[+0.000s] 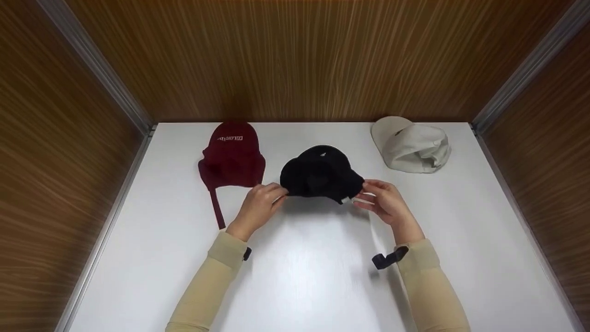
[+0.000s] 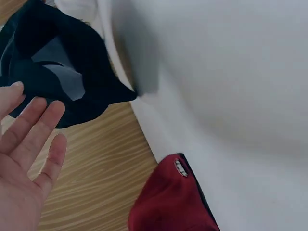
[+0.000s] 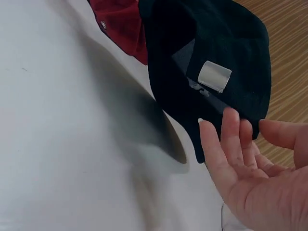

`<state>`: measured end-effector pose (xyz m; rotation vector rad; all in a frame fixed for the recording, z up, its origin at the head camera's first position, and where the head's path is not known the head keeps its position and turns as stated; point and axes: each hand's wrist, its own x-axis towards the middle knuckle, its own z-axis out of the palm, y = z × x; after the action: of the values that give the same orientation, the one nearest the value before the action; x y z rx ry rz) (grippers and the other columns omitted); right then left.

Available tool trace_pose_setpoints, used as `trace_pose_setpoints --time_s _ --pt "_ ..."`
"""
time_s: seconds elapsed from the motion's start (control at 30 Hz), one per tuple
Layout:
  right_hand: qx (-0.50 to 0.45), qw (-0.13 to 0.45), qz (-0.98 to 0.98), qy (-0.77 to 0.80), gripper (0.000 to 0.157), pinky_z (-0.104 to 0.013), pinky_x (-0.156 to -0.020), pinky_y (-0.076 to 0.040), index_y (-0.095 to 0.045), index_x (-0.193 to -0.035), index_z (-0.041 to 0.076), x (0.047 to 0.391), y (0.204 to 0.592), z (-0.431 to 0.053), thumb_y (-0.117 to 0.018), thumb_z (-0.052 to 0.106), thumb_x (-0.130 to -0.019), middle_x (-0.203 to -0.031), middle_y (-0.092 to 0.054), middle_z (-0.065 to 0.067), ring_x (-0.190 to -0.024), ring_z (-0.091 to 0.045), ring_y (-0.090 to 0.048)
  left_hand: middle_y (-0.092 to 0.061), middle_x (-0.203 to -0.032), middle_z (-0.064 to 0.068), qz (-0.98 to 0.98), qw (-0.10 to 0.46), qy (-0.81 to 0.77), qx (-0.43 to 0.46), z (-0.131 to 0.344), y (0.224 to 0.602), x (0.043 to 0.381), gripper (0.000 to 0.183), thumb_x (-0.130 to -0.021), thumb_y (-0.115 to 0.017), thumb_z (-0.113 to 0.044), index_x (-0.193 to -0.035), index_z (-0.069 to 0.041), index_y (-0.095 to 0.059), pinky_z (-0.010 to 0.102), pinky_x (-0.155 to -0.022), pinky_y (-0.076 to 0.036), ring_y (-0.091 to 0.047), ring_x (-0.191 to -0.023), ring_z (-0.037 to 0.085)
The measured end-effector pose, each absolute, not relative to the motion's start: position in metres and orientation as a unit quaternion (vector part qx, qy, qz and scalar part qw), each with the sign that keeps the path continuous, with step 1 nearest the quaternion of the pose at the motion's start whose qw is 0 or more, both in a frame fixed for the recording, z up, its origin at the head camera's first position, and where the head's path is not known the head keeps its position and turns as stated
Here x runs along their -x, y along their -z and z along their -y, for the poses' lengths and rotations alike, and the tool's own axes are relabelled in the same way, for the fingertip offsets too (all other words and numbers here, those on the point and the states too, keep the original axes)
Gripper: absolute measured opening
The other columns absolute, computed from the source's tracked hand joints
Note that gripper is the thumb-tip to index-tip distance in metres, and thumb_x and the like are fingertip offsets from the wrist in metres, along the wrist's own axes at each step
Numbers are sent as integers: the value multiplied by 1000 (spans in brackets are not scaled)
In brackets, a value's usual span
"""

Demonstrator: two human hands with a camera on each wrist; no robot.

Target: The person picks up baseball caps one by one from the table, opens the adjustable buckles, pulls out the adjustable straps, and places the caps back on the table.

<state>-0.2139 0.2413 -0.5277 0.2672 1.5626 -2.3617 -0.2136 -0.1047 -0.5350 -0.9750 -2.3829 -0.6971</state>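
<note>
Along the left side, a wood-grain panel stands over a grey metal rail, which borders the white tabletop. A strip of white surface runs between this rail and the dark red cap. That cap, with white lettering on its crown, lies right at the back edge, its narrow red strap trailing toward the person.

Just beside its near right corner, the left hand pinches the left edge of the black cap. This cap is at the middle, raised over its shadow, its hollow underside toward the person; the right wrist view shows 1 white label inside. White tabletop spreads below it, between the 2 tan sleeves.

The right hand clamps the cap's right edge, thumb outside and fingertips against the inner side. Further right, well apart from the black cap, the beige cap lies at the back edge, brim to the left. White surface separates it from the right metal rail.
</note>
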Motion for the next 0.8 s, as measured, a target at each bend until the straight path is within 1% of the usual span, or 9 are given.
trace_pose_setpoints --time_s 0.17,0.27,0.33,0.43,0.6,0.7,0.8 --pt "-133 147 -587 785 30 -36 -72 -58 -48 -124 -7 219 533 -238 -57 2 -97 -89 -67 -8 -77 -20 -68 -70 -90 4 870 238 202 382 105 544 219 4 -85 -75 -8 -88 -7 -76 37 -71 -50 -67 -79 20" --pt "-149 134 -609 767 37 -33 -66 -58 -46 -127 -10 223 536 -236 -60 0 -94 -85 -68 -7 -73 -18 -68 -71 -88 3 872 224 193 389 103 547 221 4 -83 -74 -6 -86 -7 -77 36 -71 -49 -66 -77 19" --pt "-153 130 -618 760 36 -32 -65 -58 -46 -124 -11 224 537 -235 -61 -1 -93 -83 -67 -7 -71 -18 -67 -71 -88 2 876 212 187 392 102 549 222 5 -83 -73 -6 -84 -7 -77 36 -71 -49 -66 -78 18" --pt "-158 129 -627 752 29 -33 -65 -58 -49 -118 -10 226 540 -232 -60 0 -93 -83 -65 -8 -70 -18 -67 -71 -87 0 884 193 170 391 100 553 224 5 -82 -72 -6 -82 -9 -77 35 -72 -48 -66 -80 16" --pt "-148 135 -638 743 17 -36 -70 -58 -53 -109 -5 227 544 -229 -59 3 -95 -91 -62 -12 -76 -20 -67 -70 -82 0 902 171 132 374 96 560 224 6 -79 -74 -5 -79 -11 -76 36 -70 -48 -66 -75 17" --pt "-135 132 -668 720 16 -37 -73 -57 -54 -108 -5 223 546 -228 -58 4 -96 -97 -60 -15 -81 -21 -67 -69 -80 1 914 145 130 357 95 563 220 5 -81 -75 -6 -81 -11 -76 37 -69 -48 -66 -73 18" --pt "-113 113 -723 672 17 -37 -74 -57 -55 -109 -6 218 545 -225 -58 5 -96 -98 -59 -15 -83 -23 -66 -69 -83 1 922 114 157 335 95 563 212 2 -84 -75 -9 -85 -10 -76 37 -69 -48 -66 -76 18"
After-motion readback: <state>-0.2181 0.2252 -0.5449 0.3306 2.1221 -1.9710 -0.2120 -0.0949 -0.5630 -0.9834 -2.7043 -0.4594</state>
